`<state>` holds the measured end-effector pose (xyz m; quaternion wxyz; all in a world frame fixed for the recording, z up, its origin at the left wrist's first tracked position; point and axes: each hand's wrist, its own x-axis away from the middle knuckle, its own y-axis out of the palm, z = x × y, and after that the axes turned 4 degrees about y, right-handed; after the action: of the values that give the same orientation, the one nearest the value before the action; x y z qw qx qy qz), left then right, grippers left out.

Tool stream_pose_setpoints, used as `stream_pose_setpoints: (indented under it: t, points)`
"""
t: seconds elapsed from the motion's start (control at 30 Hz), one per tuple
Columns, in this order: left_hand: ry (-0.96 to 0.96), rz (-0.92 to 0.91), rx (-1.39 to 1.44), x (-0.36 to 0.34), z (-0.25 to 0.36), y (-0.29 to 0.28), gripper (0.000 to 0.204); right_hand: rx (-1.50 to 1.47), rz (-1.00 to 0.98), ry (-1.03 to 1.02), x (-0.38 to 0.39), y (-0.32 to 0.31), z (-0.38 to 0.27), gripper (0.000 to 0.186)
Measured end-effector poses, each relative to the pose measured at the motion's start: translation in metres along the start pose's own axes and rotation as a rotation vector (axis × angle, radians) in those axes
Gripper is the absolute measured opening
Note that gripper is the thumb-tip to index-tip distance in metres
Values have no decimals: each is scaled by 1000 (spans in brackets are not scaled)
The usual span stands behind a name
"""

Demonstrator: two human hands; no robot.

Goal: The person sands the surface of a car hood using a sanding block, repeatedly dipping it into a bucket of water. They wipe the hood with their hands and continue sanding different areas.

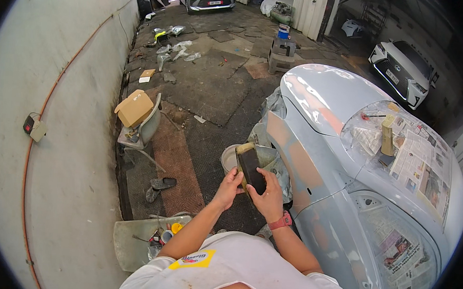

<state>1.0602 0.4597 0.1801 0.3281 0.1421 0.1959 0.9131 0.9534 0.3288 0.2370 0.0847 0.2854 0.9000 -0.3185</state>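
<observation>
In front of my chest I hold a sanding block point(250, 163), a long block with a yellowish edge and a dark face, tilted upward. My left hand point(230, 187) grips its lower left side, fingers bent around it. On its lower right side, my right hand point(269, 196) presses with thumb and fingers. Below and beyond the block stands a round pale bucket point(229, 158), partly hidden by it. Close on my right is a car body point(321, 204) in pale grey primer with tan patches. A second yellowish block point(387, 135) rests on its newspaper-covered window.
A cardboard box point(134, 108) sits on a chair point(149, 128) at left. Cans and tools lie on a low seat point(128, 244) by my left elbow. Slippers point(158, 188) and plastic wrapping point(180, 47) lie on the floor. Farther off are a stool point(281, 56) and two parked cars.
</observation>
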Motion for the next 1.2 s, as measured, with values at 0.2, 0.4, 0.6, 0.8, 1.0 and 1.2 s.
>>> stream_pose_setpoints:
  t: [0.2,0.4,0.6,0.8,1.0,1.2]
  points:
    - [29,36,-88,6,6,17,37,28,98,-82,1,3,3,55]
    - [71,-17,-47,3,11,17,35,66,123,-92,-4,7,2,56]
    - [36,0,-107,4,16,17,36,129,93,-71,-4,7,0,57]
    - [-19,-33,-90,0,10,7,37,186,50,-94,-7,8,-1,61]
    - [13,-36,-46,-4,18,-2,35,139,-114,-101,-10,5,-4,66]
    - [6,-62,-83,-5,10,-11,39,91,-55,-116,-14,13,-1,66]
